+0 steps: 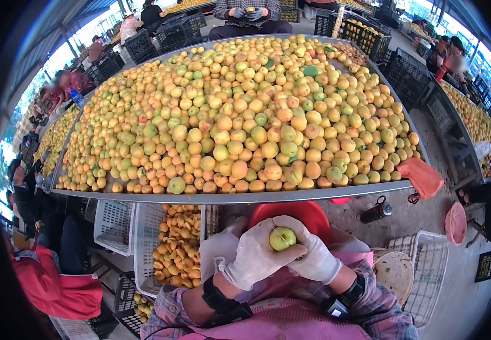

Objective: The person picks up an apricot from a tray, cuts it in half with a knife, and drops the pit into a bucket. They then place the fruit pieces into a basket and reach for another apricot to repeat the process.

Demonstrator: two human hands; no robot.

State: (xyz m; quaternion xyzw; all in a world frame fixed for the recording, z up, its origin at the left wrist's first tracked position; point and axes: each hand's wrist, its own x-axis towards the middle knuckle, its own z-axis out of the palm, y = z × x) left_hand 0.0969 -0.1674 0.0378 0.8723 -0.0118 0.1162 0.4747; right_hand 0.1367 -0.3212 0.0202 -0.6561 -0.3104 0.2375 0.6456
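Observation:
A greenish-yellow apricot (282, 239) with a pale line across its skin is cupped between my two gloved hands, above my lap. My left hand (255, 253) wraps round it from the left, its thumb along the lower side. From the right, my right hand (317, 256) curls against the same fruit, its fingers partly hidden; a small dark spot shows between the hands, too small to make out. Behind and below the hands sits a red basin (261, 211). A heap of whole apricots (228, 122) covers the metal-edged table (228, 198) in front of me.
At my left, a white crate (143, 249) holds apricot halves (177, 249). A red bag (421, 177) hangs at the table's right corner. A dark bottle (376, 210), a bucket (394, 275) and a pale crate (429, 277) stand at my right. Other people work around.

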